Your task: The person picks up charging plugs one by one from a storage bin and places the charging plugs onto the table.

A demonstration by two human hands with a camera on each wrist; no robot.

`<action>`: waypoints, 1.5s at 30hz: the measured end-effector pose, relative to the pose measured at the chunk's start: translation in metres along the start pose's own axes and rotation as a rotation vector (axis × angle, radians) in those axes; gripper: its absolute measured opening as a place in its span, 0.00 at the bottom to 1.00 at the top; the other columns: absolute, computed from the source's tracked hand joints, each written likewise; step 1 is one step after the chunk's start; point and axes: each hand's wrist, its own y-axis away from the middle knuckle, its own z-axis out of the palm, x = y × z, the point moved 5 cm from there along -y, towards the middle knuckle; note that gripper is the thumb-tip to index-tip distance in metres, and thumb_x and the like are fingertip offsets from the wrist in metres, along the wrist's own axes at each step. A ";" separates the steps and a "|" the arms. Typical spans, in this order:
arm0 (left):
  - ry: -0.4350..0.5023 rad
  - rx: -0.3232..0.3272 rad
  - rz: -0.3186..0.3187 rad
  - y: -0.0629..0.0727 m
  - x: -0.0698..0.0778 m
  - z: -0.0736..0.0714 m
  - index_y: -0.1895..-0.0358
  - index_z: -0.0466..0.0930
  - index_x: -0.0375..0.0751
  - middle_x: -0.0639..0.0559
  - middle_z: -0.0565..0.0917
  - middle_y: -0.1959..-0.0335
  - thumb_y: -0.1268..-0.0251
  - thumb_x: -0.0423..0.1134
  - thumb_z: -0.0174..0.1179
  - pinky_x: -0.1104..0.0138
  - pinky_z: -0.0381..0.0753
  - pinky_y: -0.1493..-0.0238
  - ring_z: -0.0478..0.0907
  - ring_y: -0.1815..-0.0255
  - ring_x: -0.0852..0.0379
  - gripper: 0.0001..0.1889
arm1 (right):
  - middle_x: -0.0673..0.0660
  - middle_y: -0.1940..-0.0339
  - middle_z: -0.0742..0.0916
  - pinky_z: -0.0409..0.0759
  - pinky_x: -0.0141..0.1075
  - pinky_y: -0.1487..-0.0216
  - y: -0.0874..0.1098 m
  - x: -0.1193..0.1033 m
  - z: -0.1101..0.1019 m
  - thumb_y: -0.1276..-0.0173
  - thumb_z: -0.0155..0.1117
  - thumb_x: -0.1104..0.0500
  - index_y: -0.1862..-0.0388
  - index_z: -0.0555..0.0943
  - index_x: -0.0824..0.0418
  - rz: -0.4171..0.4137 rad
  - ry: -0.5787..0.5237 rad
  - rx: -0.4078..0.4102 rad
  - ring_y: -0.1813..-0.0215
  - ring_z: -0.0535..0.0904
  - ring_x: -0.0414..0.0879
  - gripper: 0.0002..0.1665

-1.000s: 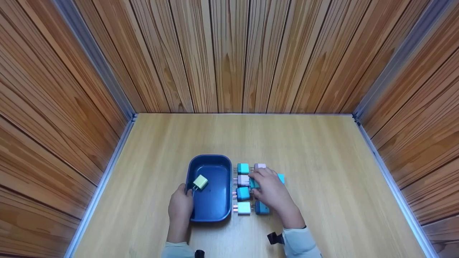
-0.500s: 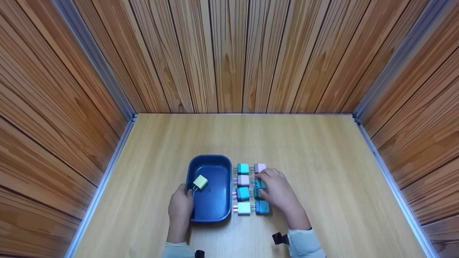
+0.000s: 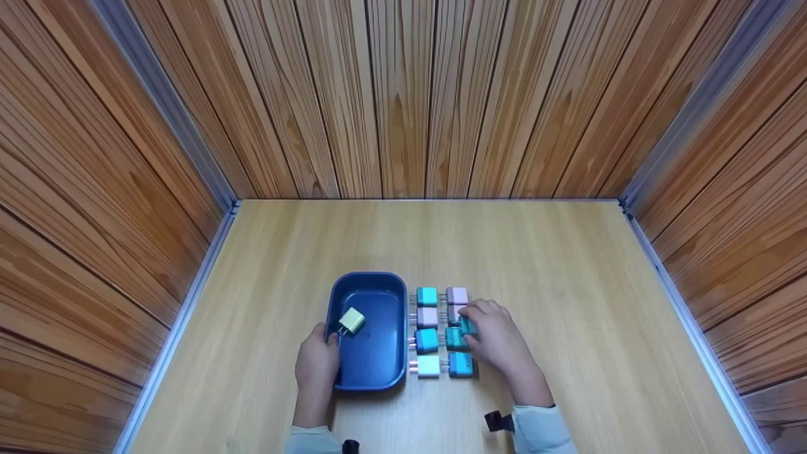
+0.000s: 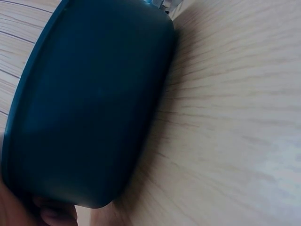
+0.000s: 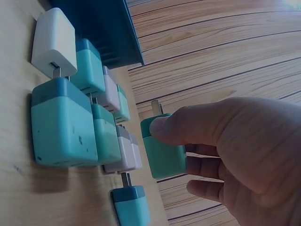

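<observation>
In the head view my left hand (image 3: pixel 318 359) grips the left rim of a dark blue tray (image 3: pixel 372 377). A pale yellow-green charger (image 3: pixel 352 320) lies inside the tray, prongs towards that hand. My right hand (image 3: pixel 501 337) pinches a green plug charger (image 3: pixel 468 325) between thumb and fingers. In the right wrist view the held green charger (image 5: pixel 163 153) is off the table, its prongs pointing up. Beside it stand two columns of chargers, among them a lavender charger (image 3: pixel 427 317), a white charger (image 3: pixel 429 366) and a blue charger (image 3: pixel 461 364).
A separate blue charger (image 5: pixel 131 205) lies beyond the columns in the right wrist view; the right hand hides it in the head view. The wooden table (image 3: pixel 429 239) is bounded by wood-panelled walls (image 3: pixel 403 101). The left wrist view is mostly the tray's side (image 4: pixel 94 103).
My right hand has drawn right, away from the tray, with the green charger in it. A lavender charger in the second column now shows. The left hand and tray look unmoved.
</observation>
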 end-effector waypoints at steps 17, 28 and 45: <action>-0.003 0.009 0.006 0.000 0.001 0.000 0.56 0.77 0.41 0.46 0.78 0.72 0.23 0.39 0.54 0.60 0.66 0.74 0.74 0.71 0.49 0.06 | 0.54 0.41 0.82 0.71 0.51 0.32 0.003 0.017 -0.001 0.37 0.77 0.58 0.37 0.81 0.57 0.027 -0.007 -0.001 0.37 0.75 0.52 0.28; 0.005 -0.004 0.013 0.000 -0.001 0.000 0.53 0.78 0.39 0.45 0.81 0.68 0.23 0.39 0.54 0.60 0.67 0.74 0.75 0.70 0.49 0.07 | 0.56 0.37 0.81 0.68 0.53 0.29 0.007 0.025 0.003 0.37 0.77 0.59 0.37 0.82 0.55 0.054 -0.022 -0.021 0.32 0.73 0.54 0.29; 0.000 -0.020 -0.008 0.000 -0.001 0.000 0.44 0.78 0.37 0.40 0.85 0.55 0.22 0.39 0.53 0.57 0.74 0.68 0.79 0.63 0.48 0.12 | 0.54 0.43 0.83 0.72 0.52 0.32 0.010 0.041 0.010 0.38 0.77 0.61 0.41 0.83 0.56 0.101 -0.022 -0.034 0.37 0.75 0.53 0.26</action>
